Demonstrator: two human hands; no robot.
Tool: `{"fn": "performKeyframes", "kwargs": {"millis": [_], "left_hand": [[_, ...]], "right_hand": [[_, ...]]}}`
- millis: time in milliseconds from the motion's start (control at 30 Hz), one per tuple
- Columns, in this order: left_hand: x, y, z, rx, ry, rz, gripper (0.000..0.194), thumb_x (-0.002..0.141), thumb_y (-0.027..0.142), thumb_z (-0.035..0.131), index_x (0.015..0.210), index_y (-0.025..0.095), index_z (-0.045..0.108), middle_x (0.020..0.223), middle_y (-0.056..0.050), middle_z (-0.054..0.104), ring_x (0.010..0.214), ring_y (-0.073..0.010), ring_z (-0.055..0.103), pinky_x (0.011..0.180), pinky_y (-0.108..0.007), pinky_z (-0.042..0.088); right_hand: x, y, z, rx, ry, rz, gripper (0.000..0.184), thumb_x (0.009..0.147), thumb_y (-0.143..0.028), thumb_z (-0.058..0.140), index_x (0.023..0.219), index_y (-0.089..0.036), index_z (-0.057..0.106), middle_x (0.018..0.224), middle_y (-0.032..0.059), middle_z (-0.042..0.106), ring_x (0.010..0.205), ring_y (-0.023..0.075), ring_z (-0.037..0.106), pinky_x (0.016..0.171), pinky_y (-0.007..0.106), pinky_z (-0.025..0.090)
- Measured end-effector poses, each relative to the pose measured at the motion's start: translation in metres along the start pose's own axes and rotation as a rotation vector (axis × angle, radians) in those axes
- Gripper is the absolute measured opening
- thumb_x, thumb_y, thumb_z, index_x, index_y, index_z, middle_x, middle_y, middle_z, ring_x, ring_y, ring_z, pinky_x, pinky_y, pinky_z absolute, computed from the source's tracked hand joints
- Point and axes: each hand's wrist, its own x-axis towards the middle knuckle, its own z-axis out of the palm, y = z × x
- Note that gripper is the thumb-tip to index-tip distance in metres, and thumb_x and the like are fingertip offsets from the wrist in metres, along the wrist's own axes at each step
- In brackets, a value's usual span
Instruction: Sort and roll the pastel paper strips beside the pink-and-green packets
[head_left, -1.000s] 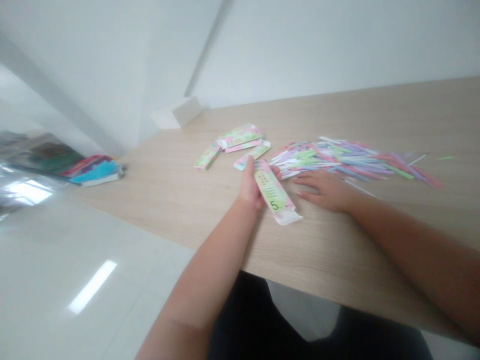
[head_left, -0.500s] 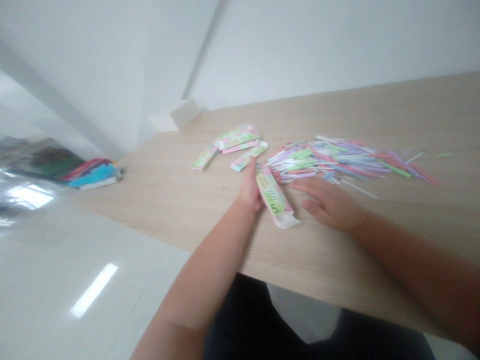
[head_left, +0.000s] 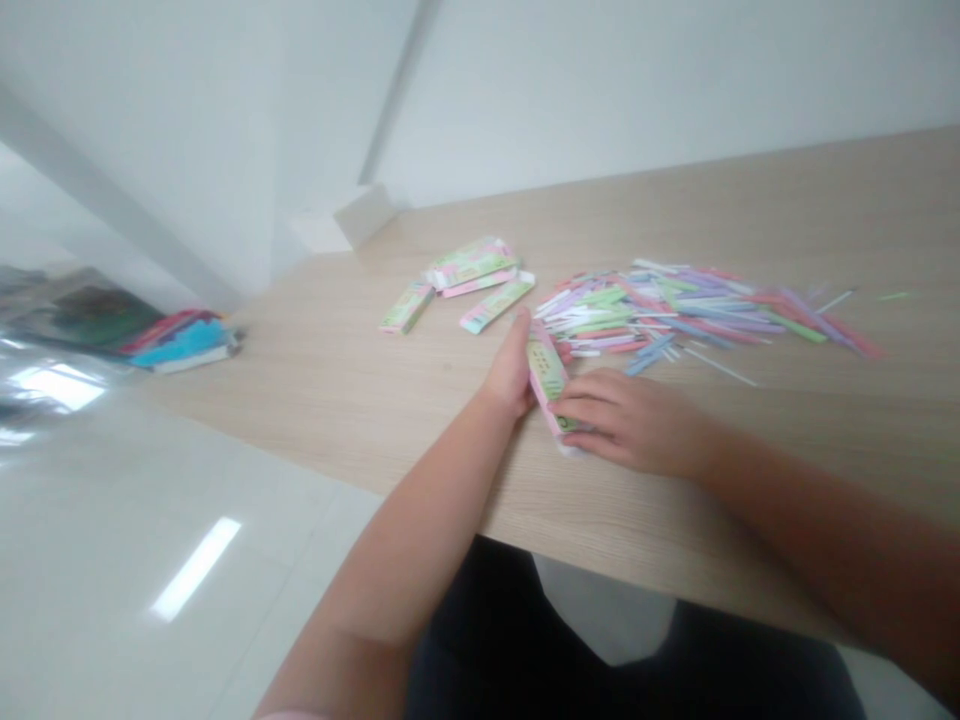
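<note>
One pale wood-grain tabletop (head_left: 315,350) against one white wall (head_left: 600,90), above a glossy tiled floor (head_left: 187,560), with a heap of coloured books or papers (head_left: 180,345) on the floor beyond the table's left end, beside a shiny plastic sheet (head_left: 45,390). On the table, one white block (head_left: 364,215) near the far corner, its purpose not evident. Right of centre, one loose heap of coloured paper strips (head_left: 660,320), too many to count, pastel pink, lilac, green and white, spread flat and apparently gathered as one lot. Left of the heap, three pastel printed packets (head_left: 496,302) lying apart, seemingly set aside as a separate group. Nearer the body, two bare hands around one long paper packet (head_left: 546,375), tilted on the table just left of the heap. Left hand (head_left: 514,370) side-on against the packet's left edge, fingers curled behind it; right hand (head_left: 630,420) clasped across its lower part from the right, fingers closed over the print. Packet apparently braced from both sides against slipping.
</note>
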Motion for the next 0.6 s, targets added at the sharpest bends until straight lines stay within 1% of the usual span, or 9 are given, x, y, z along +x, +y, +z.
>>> {"fn": "performKeyframes", "kwargs": {"millis": [133,267,367,400,433,533,600], "left_hand": [[0.002,0.000,-0.002,0.032,-0.015,0.021,0.053,0.092,0.071,0.056,0.101,0.019,0.064,0.079,-0.007,0.065,0.083,-0.0242,0.071,0.078,-0.036,0.058],[0.000,0.001,-0.002,0.025,-0.013,0.022,0.053,0.093,0.070,0.054,0.097,0.018,0.065,0.076,-0.007,0.065,0.076,-0.0221,0.070,0.075,-0.034,0.058],[-0.001,0.004,-0.002,-0.001,0.004,0.027,0.055,0.095,0.070,0.051,0.096,0.017,0.065,0.074,-0.006,0.064,0.072,-0.0199,0.069,0.073,-0.032,0.058],[-0.001,0.006,-0.002,-0.017,0.013,0.036,0.055,0.096,0.070,0.049,0.095,0.017,0.065,0.074,-0.006,0.064,0.072,-0.0194,0.068,0.073,-0.032,0.059],[-0.001,0.007,-0.001,-0.040,0.025,0.048,0.055,0.096,0.070,0.049,0.095,0.017,0.065,0.074,-0.005,0.063,0.071,-0.0189,0.068,0.072,-0.032,0.059],[0.000,0.009,-0.001,-0.129,0.064,0.095,0.052,0.097,0.066,0.050,0.091,0.017,0.064,0.074,-0.005,0.062,0.069,-0.0173,0.066,0.072,-0.031,0.059],[0.001,0.010,-0.003,-0.174,0.089,0.124,0.050,0.097,0.065,0.050,0.088,0.017,0.061,0.074,-0.005,0.061,0.068,-0.0167,0.065,0.070,-0.030,0.058]], "right_hand": [[-0.005,0.010,-0.001,0.034,-0.013,0.076,0.038,0.101,-0.038,0.060,0.132,-0.018,0.066,0.122,0.0155,0.069,0.114,0.0304,0.064,0.098,0.046,0.053],[-0.004,0.008,-0.005,0.099,-0.034,0.136,0.041,0.100,-0.041,0.061,0.136,-0.022,0.063,0.127,0.0151,0.066,0.116,0.0305,0.064,0.098,0.046,0.053],[-0.002,0.004,-0.009,0.147,-0.036,0.131,0.048,0.095,-0.048,0.066,0.136,-0.022,0.062,0.128,0.0148,0.066,0.116,0.0308,0.063,0.099,0.046,0.052],[-0.002,0.002,-0.011,0.153,-0.033,0.129,0.048,0.094,-0.049,0.068,0.132,-0.021,0.063,0.124,0.0146,0.067,0.113,0.0307,0.064,0.096,0.045,0.052],[-0.001,0.001,-0.012,0.152,-0.025,0.136,0.044,0.093,-0.049,0.068,0.126,-0.020,0.066,0.118,0.0138,0.069,0.108,0.0301,0.065,0.092,0.044,0.053],[0.000,-0.001,-0.013,0.116,-0.012,0.210,0.022,0.098,-0.042,0.062,0.099,-0.021,0.068,0.093,0.0085,0.070,0.089,0.0259,0.065,0.076,0.039,0.050],[0.000,-0.001,-0.012,0.080,-0.005,0.251,0.022,0.101,-0.038,0.057,0.090,-0.022,0.066,0.086,0.0069,0.069,0.083,0.0245,0.064,0.072,0.037,0.047]]}}
